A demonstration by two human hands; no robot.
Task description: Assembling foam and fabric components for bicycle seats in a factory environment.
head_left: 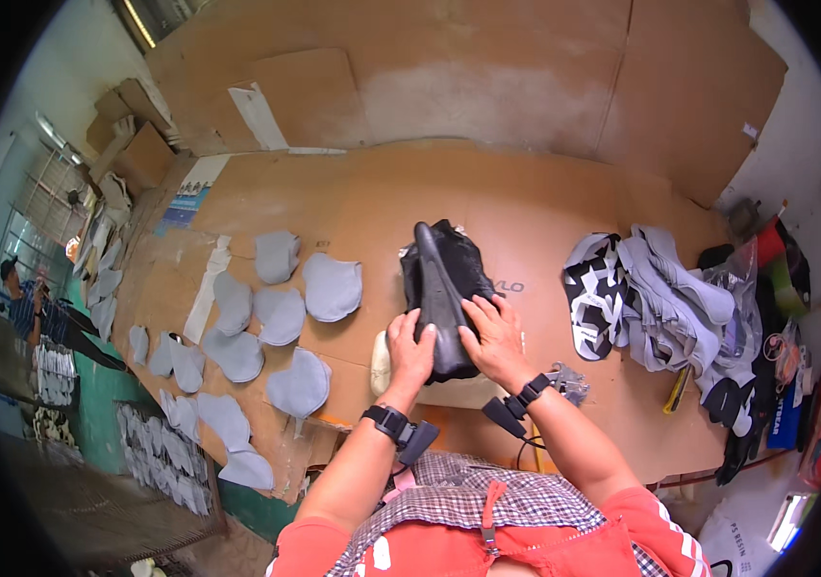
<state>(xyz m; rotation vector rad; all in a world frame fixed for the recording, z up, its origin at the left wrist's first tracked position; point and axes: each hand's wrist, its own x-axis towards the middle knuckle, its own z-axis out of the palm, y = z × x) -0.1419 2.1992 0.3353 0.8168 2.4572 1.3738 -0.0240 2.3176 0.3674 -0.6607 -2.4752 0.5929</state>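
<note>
A black bicycle saddle (441, 298) lies in front of me, its narrow nose pointing away and its wide end toward me. Loose, wrinkled black material (471, 262) spreads out around and beneath it. My left hand (410, 354) grips the left edge of the wide end, thumb on top. On the opposite edge, my right hand (499, 338) holds on, with its thumb on the saddle and its fingers over the black material. A cream-coloured padded piece (382, 363) shows partly beside my left hand; the rest of it is hidden.
Several grey saddle-shaped pieces (281, 315) are spread over the cardboard-covered table (526, 202) at left. A pile of grey cut pieces (675, 298) and black-and-white ones (595, 298) lies at right, near a yellow cutter (677, 389). Another person (36, 298) is at far left.
</note>
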